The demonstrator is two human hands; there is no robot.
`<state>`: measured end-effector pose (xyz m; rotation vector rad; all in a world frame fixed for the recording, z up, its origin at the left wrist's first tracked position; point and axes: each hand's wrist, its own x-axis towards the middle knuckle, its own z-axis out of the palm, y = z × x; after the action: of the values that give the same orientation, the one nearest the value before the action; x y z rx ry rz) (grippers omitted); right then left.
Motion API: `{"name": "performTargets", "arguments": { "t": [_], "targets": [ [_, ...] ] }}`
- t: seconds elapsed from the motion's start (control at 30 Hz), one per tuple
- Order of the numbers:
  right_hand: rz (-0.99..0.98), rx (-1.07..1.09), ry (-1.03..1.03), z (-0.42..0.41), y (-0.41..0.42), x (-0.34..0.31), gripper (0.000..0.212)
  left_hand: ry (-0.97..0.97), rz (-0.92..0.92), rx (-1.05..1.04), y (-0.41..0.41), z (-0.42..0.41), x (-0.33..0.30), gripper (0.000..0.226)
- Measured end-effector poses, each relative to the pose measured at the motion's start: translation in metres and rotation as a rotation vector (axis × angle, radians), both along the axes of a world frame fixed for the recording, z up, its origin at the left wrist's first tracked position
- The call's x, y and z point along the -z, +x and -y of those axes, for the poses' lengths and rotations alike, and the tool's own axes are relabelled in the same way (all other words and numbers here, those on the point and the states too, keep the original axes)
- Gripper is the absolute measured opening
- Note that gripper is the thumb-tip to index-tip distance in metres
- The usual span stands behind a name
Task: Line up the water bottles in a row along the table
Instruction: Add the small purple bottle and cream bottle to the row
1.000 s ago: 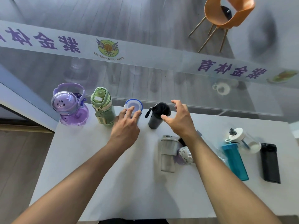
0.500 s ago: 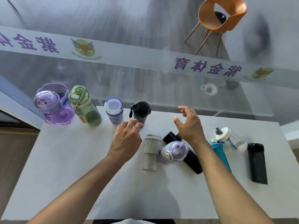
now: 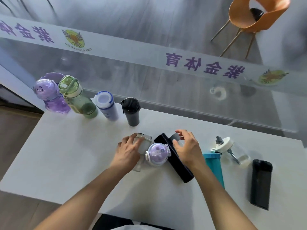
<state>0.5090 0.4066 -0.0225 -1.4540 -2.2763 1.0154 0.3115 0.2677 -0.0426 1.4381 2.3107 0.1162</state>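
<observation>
Four bottles stand in a row along the table's far edge: a purple one [image 3: 49, 97], a green one [image 3: 78, 102], a white one with a blue-rimmed lid [image 3: 107, 107] and a dark one with a black lid [image 3: 132, 113]. Other bottles lie on their sides: a grey tumbler [image 3: 146, 142], a small purple bottle [image 3: 157, 154], a long black bottle [image 3: 178, 165], a teal bottle [image 3: 214, 168], a clear white-lidded bottle [image 3: 232, 150] and a black bottle [image 3: 260, 183]. My left hand [image 3: 128, 152] lies over the grey tumbler, fingers curled on it. My right hand [image 3: 187, 146] hovers over the long black bottle, fingers spread.
The white table [image 3: 66, 155] ends at a glass wall with a printed band just behind the standing row. An orange chair [image 3: 249, 19] stands beyond the glass. The table's left and near edges drop to a wooden floor.
My left hand has dropped from beside the dark standing bottle onto the lying grey tumbler. My right hand has lowered toward the long black bottle. The view has shifted closer.
</observation>
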Motion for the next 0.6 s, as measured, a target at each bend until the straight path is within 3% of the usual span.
{"name": "performTargets", "arguments": {
  "t": [0.1, 0.27, 0.6],
  "targets": [
    [0.083, -0.049, -0.018, 0.002, 0.006, 0.014, 0.041, -0.064, 0.039, 0.009, 0.001, -0.003, 0.003, 0.076],
    [0.523, -0.172, -0.088, -0.007, 0.0, 0.043, 0.077, -0.096, 0.187, 0.04, -0.004, -0.005, 0.016, 0.094],
    [0.61, -0.063, -0.151, 0.025, 0.018, 0.069, 0.082, -0.029, 0.292, -0.024, 0.001, 0.017, 0.031, 0.109]
  ]
}}
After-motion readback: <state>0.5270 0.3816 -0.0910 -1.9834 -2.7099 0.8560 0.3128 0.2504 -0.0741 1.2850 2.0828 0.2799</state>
